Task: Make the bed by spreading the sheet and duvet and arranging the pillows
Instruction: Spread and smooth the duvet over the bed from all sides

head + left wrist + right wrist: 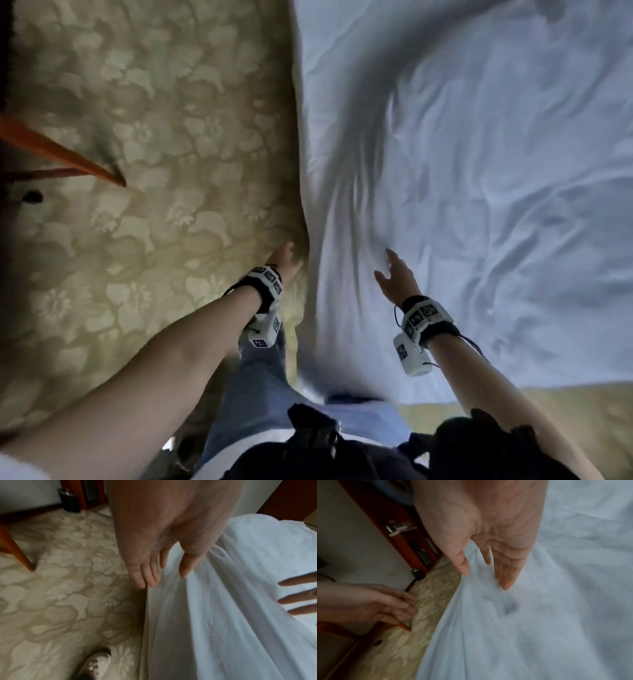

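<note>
While the head view looks straight down, both hands reach out over the bed's edge: the left hand point(284, 258) at the hanging side of the white sheet point(479, 205), the right hand point(394, 274) over its top surface. Fingers on both are straight and spread, holding nothing.

Now the left wrist view gives what the head view cannot: the left hand's fingers point(145, 574) run alongside the draped fold of the sheet point(223, 615), thumb just at the cloth, the other fingertips beside the fold where it drops toward the floor. Whether they actually touch is hard to tell through the blur. Right of those fingers, three of the right hand's fingers point(298, 599) come in over the sheet.

Over to the right wrist view: the right hand point(496, 540) hangs palm-down with fingers extended above the sheet point(539, 615), a small dark dimple in the cloth just past the fingertips. Left of them, the left hand point(376, 605) shows with fingers slightly fanned above the carpet point(419, 608).

Around them: floral beige carpet point(137, 171) beyond the left fingers, a reddish wooden furniture leg point(15, 550), a dark small bin point(70, 500) by the wall, and a pale shoe point(96, 665) below the hand.
</note>
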`<state>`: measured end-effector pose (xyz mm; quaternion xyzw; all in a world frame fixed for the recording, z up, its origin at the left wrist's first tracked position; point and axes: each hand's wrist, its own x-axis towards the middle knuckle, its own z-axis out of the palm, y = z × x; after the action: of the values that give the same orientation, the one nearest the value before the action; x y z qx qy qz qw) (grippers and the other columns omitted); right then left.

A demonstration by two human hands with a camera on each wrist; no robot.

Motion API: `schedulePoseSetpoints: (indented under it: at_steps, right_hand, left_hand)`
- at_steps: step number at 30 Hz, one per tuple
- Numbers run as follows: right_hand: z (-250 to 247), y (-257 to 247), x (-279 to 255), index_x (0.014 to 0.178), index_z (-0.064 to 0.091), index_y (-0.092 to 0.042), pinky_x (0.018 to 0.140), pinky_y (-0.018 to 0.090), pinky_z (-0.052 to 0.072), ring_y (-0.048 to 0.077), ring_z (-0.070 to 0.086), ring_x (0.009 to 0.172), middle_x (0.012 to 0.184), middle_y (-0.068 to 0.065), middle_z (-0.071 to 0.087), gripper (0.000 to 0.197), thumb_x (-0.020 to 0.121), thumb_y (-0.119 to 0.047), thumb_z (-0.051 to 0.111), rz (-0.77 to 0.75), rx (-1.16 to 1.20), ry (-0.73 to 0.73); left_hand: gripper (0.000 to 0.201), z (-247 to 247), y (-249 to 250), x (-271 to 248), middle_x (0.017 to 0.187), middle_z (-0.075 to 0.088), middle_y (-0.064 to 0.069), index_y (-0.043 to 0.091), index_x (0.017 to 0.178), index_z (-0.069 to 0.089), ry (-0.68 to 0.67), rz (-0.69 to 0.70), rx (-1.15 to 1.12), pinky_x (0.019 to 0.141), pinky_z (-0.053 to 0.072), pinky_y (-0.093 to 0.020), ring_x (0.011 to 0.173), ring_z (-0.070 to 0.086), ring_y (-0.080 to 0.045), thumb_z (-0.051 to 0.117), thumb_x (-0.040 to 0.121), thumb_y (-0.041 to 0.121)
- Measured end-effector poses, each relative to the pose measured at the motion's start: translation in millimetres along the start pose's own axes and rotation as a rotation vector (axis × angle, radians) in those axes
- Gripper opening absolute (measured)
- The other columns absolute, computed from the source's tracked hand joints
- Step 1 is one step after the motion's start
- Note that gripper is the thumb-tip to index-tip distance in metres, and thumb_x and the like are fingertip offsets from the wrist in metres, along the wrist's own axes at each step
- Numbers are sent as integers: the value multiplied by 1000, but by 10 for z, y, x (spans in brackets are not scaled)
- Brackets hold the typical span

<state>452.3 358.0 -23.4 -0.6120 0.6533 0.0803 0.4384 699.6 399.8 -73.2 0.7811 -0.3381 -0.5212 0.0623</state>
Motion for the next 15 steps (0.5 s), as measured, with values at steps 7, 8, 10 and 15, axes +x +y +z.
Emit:
schedulePoseSetpoints:
  at_steps: [7,8,10,15]
  right_hand:
    - [352,-212,64,148,23,-8,111,37,30,29,33,137,150,12,31,62,94,-15,51,164,-17,170]
    - [401,-250,60,148,25,-8,111,38,31,30,34,136,148,13,33,61,93,-14,52,189,0,206]
    - [514,-322,10,144,32,-6,110,40,34,32,39,132,142,16,39,57,92,-12,53,230,38,288]
    - [915,-326,-159,126,47,-4,94,44,45,38,53,110,121,20,46,39,87,-6,54,364,190,411]
  left_hand:
    - [62,-117,242,784,142,42,-21,0,143,31,-123,41,-85,108,37,-41,131,43,-32,61,90,12]
    - [60,-97,253,895,143,42,-20,0,143,32,-146,68,-79,109,36,-40,132,43,-31,60,91,13]
    - [62,-72,297,1004,144,42,-21,0,144,31,-211,85,-76,109,35,-40,134,41,-32,59,91,16]
    - [108,197,351,1413,149,37,-16,2,144,31,-309,-10,-111,110,38,-42,135,41,-30,67,63,64]
